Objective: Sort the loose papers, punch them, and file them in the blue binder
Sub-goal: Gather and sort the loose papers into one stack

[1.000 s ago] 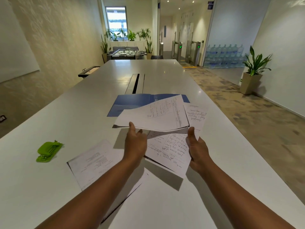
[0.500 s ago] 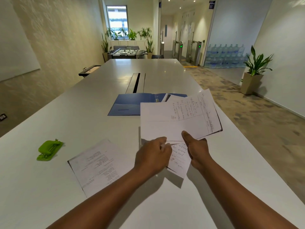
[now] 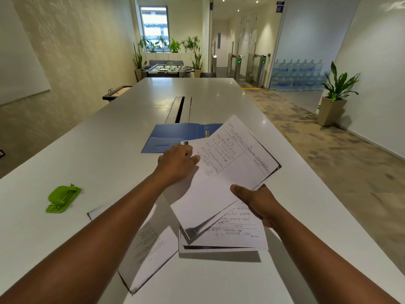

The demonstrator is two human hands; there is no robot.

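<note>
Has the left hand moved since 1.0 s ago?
Yes. The left hand has gone forward and right across the papers, toward the open blue binder; its knuckles are now right at the binder's near edge, judged against the binder, which lies flat on the table.

White table, potted plant right, stacked water bottles, foosball table beyond

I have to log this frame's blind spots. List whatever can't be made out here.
- Head view: the right half of the open blue ring binder is covered by the handwritten white paper sheets.
- The right hand holds those sheets; its fingers are hidden beneath them.
- The printed white sheet on the table lies partly under the left forearm.
- The handwriting is too small to read.
</note>
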